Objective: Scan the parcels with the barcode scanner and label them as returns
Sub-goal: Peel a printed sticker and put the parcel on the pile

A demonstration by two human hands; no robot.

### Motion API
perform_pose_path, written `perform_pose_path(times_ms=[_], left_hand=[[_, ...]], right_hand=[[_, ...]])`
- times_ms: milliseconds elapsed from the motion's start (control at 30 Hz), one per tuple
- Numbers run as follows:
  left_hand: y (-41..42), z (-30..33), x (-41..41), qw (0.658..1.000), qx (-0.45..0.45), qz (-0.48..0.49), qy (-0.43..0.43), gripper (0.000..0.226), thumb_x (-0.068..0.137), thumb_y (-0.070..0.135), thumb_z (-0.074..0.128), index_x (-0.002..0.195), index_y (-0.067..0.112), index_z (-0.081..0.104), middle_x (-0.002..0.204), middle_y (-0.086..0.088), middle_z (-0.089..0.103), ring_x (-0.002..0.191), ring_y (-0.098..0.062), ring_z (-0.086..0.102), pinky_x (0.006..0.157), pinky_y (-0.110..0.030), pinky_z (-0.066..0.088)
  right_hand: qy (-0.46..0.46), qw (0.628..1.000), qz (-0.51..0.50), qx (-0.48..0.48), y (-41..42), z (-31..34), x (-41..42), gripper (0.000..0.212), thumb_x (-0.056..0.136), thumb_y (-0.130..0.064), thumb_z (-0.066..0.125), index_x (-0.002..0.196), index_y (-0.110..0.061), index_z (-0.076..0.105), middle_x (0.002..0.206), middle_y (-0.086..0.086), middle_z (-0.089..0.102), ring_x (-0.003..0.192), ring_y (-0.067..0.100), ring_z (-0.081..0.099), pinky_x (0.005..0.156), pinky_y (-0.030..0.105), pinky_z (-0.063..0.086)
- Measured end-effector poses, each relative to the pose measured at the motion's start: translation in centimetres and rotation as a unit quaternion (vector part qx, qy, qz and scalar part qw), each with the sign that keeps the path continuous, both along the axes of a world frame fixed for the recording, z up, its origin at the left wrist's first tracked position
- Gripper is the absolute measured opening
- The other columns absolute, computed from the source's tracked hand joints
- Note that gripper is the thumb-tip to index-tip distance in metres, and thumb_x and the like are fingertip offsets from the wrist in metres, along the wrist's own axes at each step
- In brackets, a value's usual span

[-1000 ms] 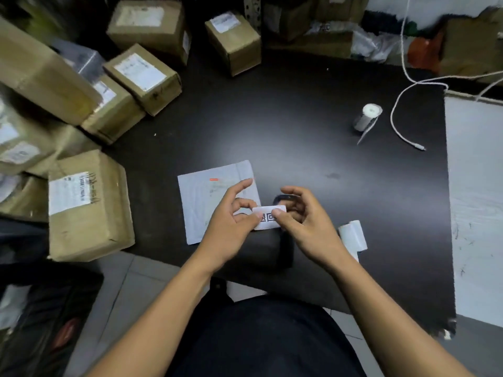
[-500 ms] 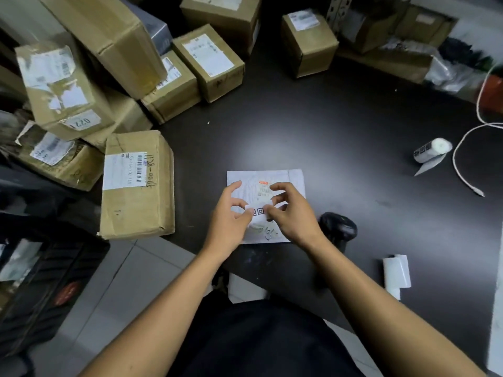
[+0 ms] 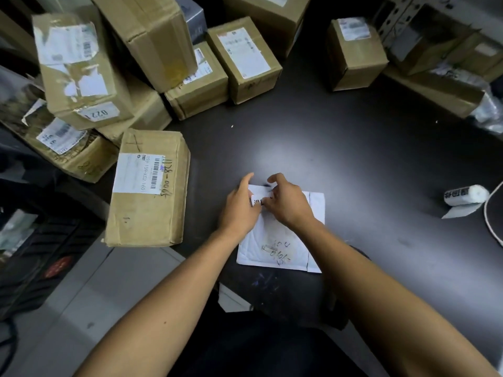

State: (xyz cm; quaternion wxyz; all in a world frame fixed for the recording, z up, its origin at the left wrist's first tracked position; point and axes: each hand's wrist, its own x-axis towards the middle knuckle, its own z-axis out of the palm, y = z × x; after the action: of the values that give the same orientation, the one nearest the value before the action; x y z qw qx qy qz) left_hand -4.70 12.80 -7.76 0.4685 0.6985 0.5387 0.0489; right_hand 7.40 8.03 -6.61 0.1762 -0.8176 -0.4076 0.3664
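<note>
A flat white padded mailer (image 3: 283, 246) with handwriting lies on the dark table (image 3: 340, 148) in front of me. Over its far edge both hands hold a small white return label (image 3: 259, 199) with black print. My left hand (image 3: 241, 206) pinches the label's left end between thumb and fingers. My right hand (image 3: 288, 202) pinches its right end with curled fingers. Whether the label touches the mailer I cannot tell. The barcode scanner is hidden behind my right forearm.
Several brown cardboard parcels are stacked at the left and back, the nearest one (image 3: 148, 187) overhanging the table's front edge. A roll of labels (image 3: 465, 195) lies at the right beside a white cable (image 3: 490, 221). Tiled floor shows below left.
Both hands carried the label from beside the mailer onto its far part. My head turned left, so the scanner and the loose label strip left the view.
</note>
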Motion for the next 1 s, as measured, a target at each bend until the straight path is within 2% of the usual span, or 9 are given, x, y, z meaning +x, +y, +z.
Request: perform_pose_path(times_ms=[67, 200, 333, 400, 500, 600, 767, 867, 1000], left_hand=[[0.0, -0.2, 0.1, 1.000, 0.006, -0.001, 0.016, 0.069, 0.093, 0.017, 0.066, 0.151, 0.027, 0.030, 0.124, -0.008, 0.058, 0.110, -0.026, 0.059, 0.089, -0.040, 0.053], [-0.1, -0.2, 0.2, 0.998, 0.027, -0.009, 0.051, 0.071, 0.092, 0.018, 0.065, 0.152, 0.027, 0.027, 0.136, -0.010, 0.050, 0.118, -0.031, 0.055, 0.094, -0.047, 0.050], [0.5, 0.0, -0.4, 0.995, 0.032, 0.007, 0.097, 0.075, 0.089, 0.028, 0.070, 0.151, 0.030, 0.026, 0.134, -0.009, 0.040, 0.109, -0.034, 0.057, 0.085, -0.041, 0.051], [0.9, 0.0, -0.8, 0.995, 0.029, 0.014, 0.096, 0.070, 0.091, 0.028, 0.067, 0.150, 0.030, 0.029, 0.132, -0.009, 0.041, 0.107, -0.034, 0.057, 0.083, -0.039, 0.050], [0.8, 0.1, -1.4, 0.995, 0.042, 0.022, 0.085, 0.057, 0.095, 0.024, 0.059, 0.146, 0.031, 0.034, 0.127, -0.006, 0.042, 0.103, -0.032, 0.058, 0.084, -0.043, 0.054], [0.0, 0.2, -2.3, 0.994, 0.067, 0.005, 0.089, 0.056, 0.092, 0.032, 0.061, 0.144, 0.034, 0.037, 0.124, -0.003, 0.039, 0.110, -0.026, 0.048, 0.087, -0.041, 0.053], [-2.1, 0.5, -3.7, 0.987, 0.060, -0.054, 0.137, 0.068, 0.089, 0.045, 0.064, 0.147, 0.040, 0.030, 0.148, -0.008, 0.025, 0.135, -0.027, 0.021, 0.101, -0.042, 0.043], [-2.9, 1.0, -4.5, 0.988, 0.051, -0.067, 0.126, 0.070, 0.088, 0.043, 0.066, 0.148, 0.040, 0.030, 0.146, -0.007, 0.027, 0.134, -0.026, 0.023, 0.095, -0.036, 0.042], [-2.9, 1.2, -5.2, 0.993, 0.024, -0.086, 0.079, 0.074, 0.088, 0.036, 0.068, 0.150, 0.039, 0.029, 0.130, -0.004, 0.036, 0.126, -0.024, 0.036, 0.095, -0.028, 0.037]], right_hand=[[-0.024, 0.999, 0.027, -0.014, 0.5, -0.3, -0.1, 0.044, 0.088, -0.016, 0.063, 0.129, -0.014, 0.047, 0.108, 0.008, 0.064, 0.099, 0.025, 0.059, 0.071, 0.028, 0.036], [-0.076, 0.995, 0.039, -0.044, 0.9, -0.3, 0.4, 0.041, 0.088, -0.020, 0.061, 0.126, -0.016, 0.046, 0.117, 0.010, 0.057, 0.098, 0.031, 0.058, 0.070, 0.032, 0.038], [-0.107, 0.991, -0.005, -0.077, 0.1, 0.0, 2.1, 0.040, 0.088, -0.022, 0.058, 0.126, -0.016, 0.045, 0.122, 0.009, 0.054, 0.100, 0.033, 0.057, 0.073, 0.033, 0.039], [-0.115, 0.990, -0.029, -0.077, -0.6, 0.2, 2.7, 0.041, 0.091, -0.021, 0.056, 0.129, -0.016, 0.044, 0.125, 0.009, 0.053, 0.103, 0.034, 0.057, 0.075, 0.033, 0.040], [-0.099, 0.991, -0.082, -0.042, -2.0, 0.3, 2.8, 0.043, 0.093, -0.024, 0.055, 0.133, -0.015, 0.045, 0.130, 0.009, 0.050, 0.109, 0.031, 0.057, 0.083, 0.034, 0.044], [-0.072, 0.989, -0.124, -0.020, -3.9, 0.9, 2.1, 0.048, 0.091, -0.025, 0.059, 0.135, -0.015, 0.044, 0.135, 0.012, 0.042, 0.118, 0.032, 0.051, 0.094, 0.036, 0.043], [-0.025, 0.986, -0.144, -0.076, -6.5, 1.5, -0.1, 0.062, 0.088, -0.028, 0.064, 0.143, -0.024, 0.035, 0.138, 0.015, 0.035, 0.127, 0.036, 0.038, 0.101, 0.037, 0.038], [-0.019, 0.981, -0.161, -0.110, -7.1, 1.6, -1.0, 0.067, 0.088, -0.032, 0.064, 0.145, -0.027, 0.030, 0.137, 0.017, 0.034, 0.128, 0.039, 0.036, 0.101, 0.039, 0.038], [0.012, 0.975, -0.204, -0.090, -7.4, 2.0, -1.7, 0.070, 0.088, -0.033, 0.065, 0.147, -0.028, 0.029, 0.132, 0.017, 0.040, 0.115, 0.037, 0.052, 0.097, 0.036, 0.041]])
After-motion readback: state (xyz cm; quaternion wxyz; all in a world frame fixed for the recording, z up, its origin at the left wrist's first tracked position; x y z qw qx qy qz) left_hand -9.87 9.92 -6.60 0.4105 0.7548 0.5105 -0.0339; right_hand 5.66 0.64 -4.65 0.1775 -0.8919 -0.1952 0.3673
